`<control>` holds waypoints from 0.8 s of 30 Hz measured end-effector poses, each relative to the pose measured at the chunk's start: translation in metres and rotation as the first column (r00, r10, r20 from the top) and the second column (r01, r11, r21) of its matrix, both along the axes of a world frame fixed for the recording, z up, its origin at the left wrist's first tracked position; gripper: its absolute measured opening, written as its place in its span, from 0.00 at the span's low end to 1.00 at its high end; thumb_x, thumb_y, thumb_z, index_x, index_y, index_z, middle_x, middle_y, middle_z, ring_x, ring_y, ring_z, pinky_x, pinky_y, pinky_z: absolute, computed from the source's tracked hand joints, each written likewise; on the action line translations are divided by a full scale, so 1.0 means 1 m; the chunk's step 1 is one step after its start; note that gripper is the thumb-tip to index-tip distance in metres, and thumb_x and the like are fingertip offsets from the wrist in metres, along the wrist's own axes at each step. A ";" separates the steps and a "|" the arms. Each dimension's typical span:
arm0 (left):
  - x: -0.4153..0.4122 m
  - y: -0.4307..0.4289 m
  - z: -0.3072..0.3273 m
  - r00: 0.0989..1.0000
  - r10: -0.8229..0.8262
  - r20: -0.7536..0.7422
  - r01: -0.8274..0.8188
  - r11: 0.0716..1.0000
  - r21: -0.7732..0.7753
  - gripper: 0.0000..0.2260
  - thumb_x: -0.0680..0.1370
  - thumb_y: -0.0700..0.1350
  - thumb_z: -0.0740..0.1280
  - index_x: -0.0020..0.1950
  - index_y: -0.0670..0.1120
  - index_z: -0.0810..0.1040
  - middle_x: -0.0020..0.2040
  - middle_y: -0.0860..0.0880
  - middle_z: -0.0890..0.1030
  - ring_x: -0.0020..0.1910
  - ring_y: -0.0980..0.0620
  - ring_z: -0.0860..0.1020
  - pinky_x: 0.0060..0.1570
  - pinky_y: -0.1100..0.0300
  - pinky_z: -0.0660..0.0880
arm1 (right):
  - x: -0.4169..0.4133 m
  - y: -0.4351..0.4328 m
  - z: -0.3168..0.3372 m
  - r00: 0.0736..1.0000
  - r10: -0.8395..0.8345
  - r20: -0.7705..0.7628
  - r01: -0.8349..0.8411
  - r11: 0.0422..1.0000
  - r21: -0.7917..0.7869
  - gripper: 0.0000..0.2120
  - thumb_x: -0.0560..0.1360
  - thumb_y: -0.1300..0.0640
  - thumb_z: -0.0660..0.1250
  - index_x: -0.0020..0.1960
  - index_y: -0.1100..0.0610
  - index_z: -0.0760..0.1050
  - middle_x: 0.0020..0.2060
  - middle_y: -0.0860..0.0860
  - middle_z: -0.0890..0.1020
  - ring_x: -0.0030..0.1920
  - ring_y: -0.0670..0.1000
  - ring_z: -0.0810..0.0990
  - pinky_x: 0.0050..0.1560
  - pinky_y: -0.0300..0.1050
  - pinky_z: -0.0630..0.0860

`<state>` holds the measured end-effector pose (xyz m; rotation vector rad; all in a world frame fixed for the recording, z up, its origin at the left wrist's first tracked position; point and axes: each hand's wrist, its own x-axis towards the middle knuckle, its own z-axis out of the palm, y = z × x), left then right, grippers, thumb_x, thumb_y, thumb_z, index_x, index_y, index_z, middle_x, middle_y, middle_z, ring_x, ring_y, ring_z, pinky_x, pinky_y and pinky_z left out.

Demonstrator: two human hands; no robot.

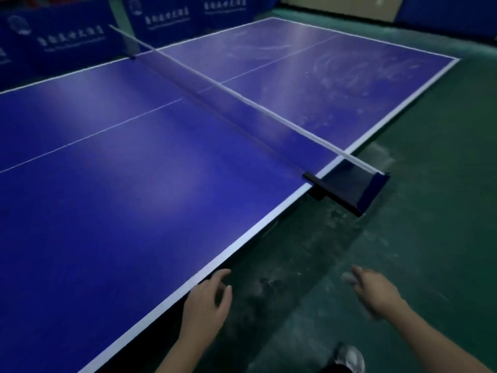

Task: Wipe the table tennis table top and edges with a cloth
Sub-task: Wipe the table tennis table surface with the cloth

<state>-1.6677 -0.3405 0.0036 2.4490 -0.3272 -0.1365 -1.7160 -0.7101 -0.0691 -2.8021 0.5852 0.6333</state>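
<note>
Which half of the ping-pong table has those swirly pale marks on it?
The far half, beyond the net and toward the picture's right. Pale swirling streaks cover it, while the near half looks evenly blue.

Near side, the smooth blue table tennis table top (134,197) is giving back soft patches of light, a satin sheen. Beyond the dark mesh net with its white tape band (242,98) it is looking dull, clouded by whitish swirled smears. The matt black net clamp (316,181) is reading as plastic. The green floor (430,184) is showing scuffed, dusty, matt.
</note>
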 end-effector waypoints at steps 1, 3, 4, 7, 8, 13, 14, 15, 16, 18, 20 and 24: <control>0.006 -0.026 0.000 0.995 -0.099 0.006 0.098 0.994 0.051 0.02 0.77 0.47 0.65 0.48 0.53 0.78 0.30 0.57 0.73 0.30 0.56 0.73 0.35 0.62 0.65 | -0.016 -0.014 0.002 0.999 -0.036 0.016 0.036 0.999 0.005 0.22 0.79 0.52 0.57 0.73 0.50 0.61 0.68 0.50 0.71 0.63 0.53 0.73 0.56 0.44 0.71; 0.014 -0.082 -0.002 0.973 -0.232 0.000 0.231 0.968 0.093 0.12 0.77 0.48 0.65 0.34 0.47 0.74 0.24 0.53 0.67 0.27 0.51 0.72 0.34 0.62 0.64 | -0.045 -0.049 0.007 0.985 -0.151 0.084 0.150 0.989 0.013 0.24 0.78 0.52 0.58 0.74 0.50 0.59 0.70 0.49 0.69 0.65 0.53 0.72 0.58 0.45 0.72; 0.016 -0.111 -0.003 0.961 -0.275 -0.018 0.276 0.957 0.091 0.15 0.77 0.47 0.66 0.31 0.46 0.71 0.23 0.51 0.67 0.25 0.49 0.71 0.32 0.64 0.62 | -0.060 -0.068 0.010 0.970 -0.216 0.109 0.214 0.976 0.024 0.25 0.78 0.53 0.59 0.74 0.50 0.60 0.70 0.49 0.69 0.65 0.54 0.72 0.58 0.45 0.72; 0.020 -0.196 -0.007 0.922 -0.386 -0.025 0.387 0.919 0.082 0.16 0.77 0.47 0.66 0.30 0.46 0.68 0.24 0.47 0.70 0.26 0.49 0.71 0.31 0.72 0.57 | -0.103 -0.127 0.019 0.919 -0.370 0.134 0.366 0.929 0.054 0.24 0.78 0.53 0.59 0.74 0.50 0.61 0.71 0.49 0.68 0.66 0.54 0.72 0.60 0.46 0.71; 0.021 -0.224 -0.010 0.909 -0.415 -0.031 0.416 0.906 0.073 0.15 0.77 0.48 0.65 0.31 0.46 0.70 0.26 0.48 0.72 0.28 0.49 0.72 0.32 0.72 0.59 | -0.114 -0.147 0.019 0.899 -0.416 0.137 0.412 0.909 0.061 0.24 0.78 0.53 0.60 0.74 0.51 0.61 0.71 0.49 0.68 0.66 0.53 0.71 0.61 0.46 0.70; 0.024 -0.356 -0.009 0.846 -0.534 0.010 0.532 0.844 0.069 0.07 0.78 0.46 0.63 0.48 0.47 0.81 0.43 0.51 0.82 0.43 0.51 0.79 0.47 0.62 0.69 | -0.135 -0.237 0.024 0.858 -0.501 0.113 0.492 0.865 0.100 0.25 0.78 0.54 0.60 0.74 0.51 0.62 0.71 0.49 0.68 0.66 0.53 0.71 0.62 0.44 0.69; 0.024 -0.379 -0.006 0.839 -0.544 0.016 0.543 0.838 0.057 0.07 0.77 0.44 0.63 0.50 0.47 0.81 0.45 0.51 0.82 0.45 0.50 0.79 0.48 0.60 0.70 | -0.128 -0.253 0.027 0.866 -0.485 0.120 0.475 0.874 0.103 0.25 0.78 0.54 0.61 0.74 0.52 0.62 0.71 0.48 0.68 0.66 0.53 0.71 0.62 0.44 0.69; 0.025 -0.400 -0.003 0.834 -0.552 0.023 0.550 0.834 0.052 0.08 0.77 0.42 0.62 0.52 0.47 0.80 0.47 0.51 0.82 0.46 0.50 0.79 0.49 0.60 0.70 | -0.117 -0.268 0.031 0.878 -0.460 0.131 0.449 0.887 0.104 0.25 0.78 0.54 0.61 0.74 0.52 0.62 0.71 0.48 0.68 0.67 0.52 0.71 0.62 0.43 0.69; 0.027 -0.419 0.001 0.832 -0.555 0.030 0.553 0.832 0.047 0.09 0.77 0.41 0.62 0.52 0.46 0.80 0.47 0.51 0.82 0.46 0.50 0.79 0.49 0.61 0.69 | -0.103 -0.281 0.036 0.892 -0.427 0.146 0.416 0.903 0.105 0.25 0.77 0.55 0.62 0.73 0.52 0.62 0.71 0.48 0.69 0.67 0.52 0.71 0.62 0.43 0.68; 0.035 -0.449 0.012 0.840 -0.539 0.063 0.539 0.842 0.024 0.09 0.76 0.40 0.62 0.53 0.46 0.80 0.46 0.51 0.82 0.45 0.51 0.79 0.48 0.62 0.68 | -0.067 -0.302 0.045 0.918 -0.350 0.186 0.334 0.936 0.114 0.25 0.77 0.55 0.62 0.73 0.52 0.63 0.70 0.48 0.69 0.66 0.53 0.71 0.62 0.44 0.68; 0.051 -0.472 0.025 0.846 -0.524 0.103 0.524 0.851 0.025 0.09 0.76 0.40 0.62 0.53 0.45 0.80 0.45 0.51 0.82 0.45 0.51 0.79 0.48 0.59 0.70 | -0.023 -0.315 0.053 0.938 -0.264 0.226 0.240 0.963 0.125 0.25 0.77 0.55 0.62 0.73 0.51 0.62 0.70 0.48 0.69 0.65 0.54 0.72 0.62 0.45 0.68; 0.106 -0.505 0.050 0.902 -0.401 0.158 0.404 0.914 0.014 0.10 0.77 0.43 0.62 0.56 0.48 0.78 0.47 0.52 0.80 0.47 0.52 0.77 0.49 0.57 0.71 | 0.074 -0.331 0.066 0.945 -0.085 0.315 0.042 0.989 0.139 0.27 0.77 0.54 0.62 0.74 0.50 0.62 0.71 0.48 0.68 0.64 0.54 0.71 0.63 0.46 0.67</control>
